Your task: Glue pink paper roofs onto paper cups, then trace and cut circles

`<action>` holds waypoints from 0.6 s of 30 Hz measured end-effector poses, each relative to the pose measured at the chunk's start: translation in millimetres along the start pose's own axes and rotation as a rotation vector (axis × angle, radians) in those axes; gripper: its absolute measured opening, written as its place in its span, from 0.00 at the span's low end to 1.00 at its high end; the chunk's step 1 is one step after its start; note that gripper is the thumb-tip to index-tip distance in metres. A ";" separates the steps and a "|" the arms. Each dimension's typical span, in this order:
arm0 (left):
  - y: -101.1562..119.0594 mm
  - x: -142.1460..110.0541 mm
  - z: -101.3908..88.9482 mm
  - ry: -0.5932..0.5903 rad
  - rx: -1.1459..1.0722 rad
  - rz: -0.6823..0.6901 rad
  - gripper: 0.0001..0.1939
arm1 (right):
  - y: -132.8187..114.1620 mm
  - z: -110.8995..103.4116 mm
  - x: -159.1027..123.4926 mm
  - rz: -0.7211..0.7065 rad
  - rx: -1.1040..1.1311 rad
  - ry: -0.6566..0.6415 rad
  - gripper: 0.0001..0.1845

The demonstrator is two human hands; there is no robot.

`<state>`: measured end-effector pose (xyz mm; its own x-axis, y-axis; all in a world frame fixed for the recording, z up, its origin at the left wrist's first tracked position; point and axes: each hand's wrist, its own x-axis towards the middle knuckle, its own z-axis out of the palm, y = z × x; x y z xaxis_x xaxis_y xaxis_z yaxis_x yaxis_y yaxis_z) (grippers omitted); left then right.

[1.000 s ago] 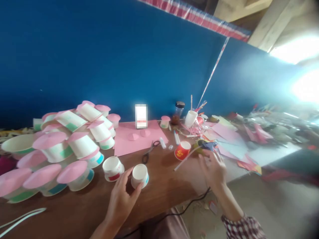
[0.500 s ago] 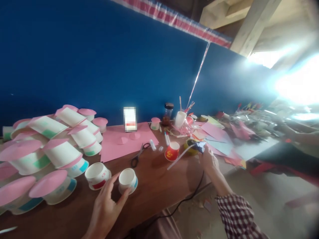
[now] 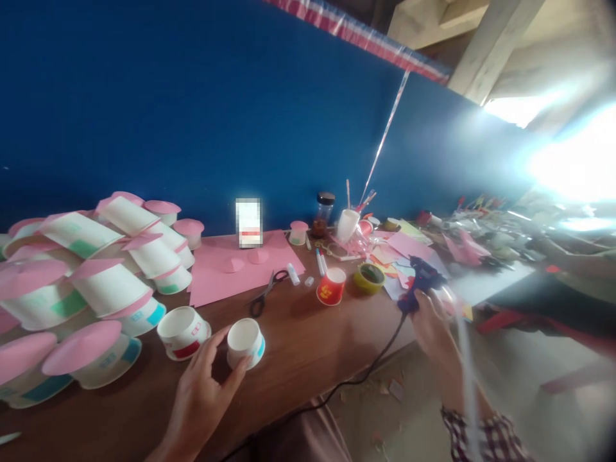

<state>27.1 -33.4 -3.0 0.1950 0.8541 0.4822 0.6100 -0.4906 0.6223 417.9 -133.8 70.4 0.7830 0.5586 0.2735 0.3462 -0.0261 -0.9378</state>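
No legible text anywhere — only a blurred yellow mark on the red cup (image 3: 331,286) and unreadable red printing on the white bowl (image 3: 183,332).

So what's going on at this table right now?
A person sits at a wooden table covered in craft supplies. The left hand grips a small white paper cup standing on the table, beside a red-striped cup. The right hand holds a dark blue glue gun lifted above the table edge, its cord trailing down. A pile of cups with pink paper lids sits on the left; scissors lie near a pink sheet.
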 end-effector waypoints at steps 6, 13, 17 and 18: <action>1.0 0.5 -0.1 -0.008 -0.027 0.014 0.25 | -32.2 23.2 -46.7 0.286 0.382 -0.301 0.17; 3.2 -0.6 -1.2 -0.034 -0.085 0.009 0.25 | -56.0 63.7 -93.7 0.497 0.530 -0.595 0.15; 6.4 -0.5 -3.3 -0.043 -0.145 -0.007 0.25 | -56.1 79.9 -114.6 0.453 0.456 -0.760 0.17; 7.4 -0.2 -4.1 -0.041 -0.158 -0.005 0.24 | -55.4 82.2 -118.9 0.429 0.429 -0.803 0.17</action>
<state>28.5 -37.9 4.0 0.2255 0.8615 0.4550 0.4831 -0.5044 0.7157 263.2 -130.6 72.2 0.1626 0.9698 -0.1820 -0.2228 -0.1436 -0.9642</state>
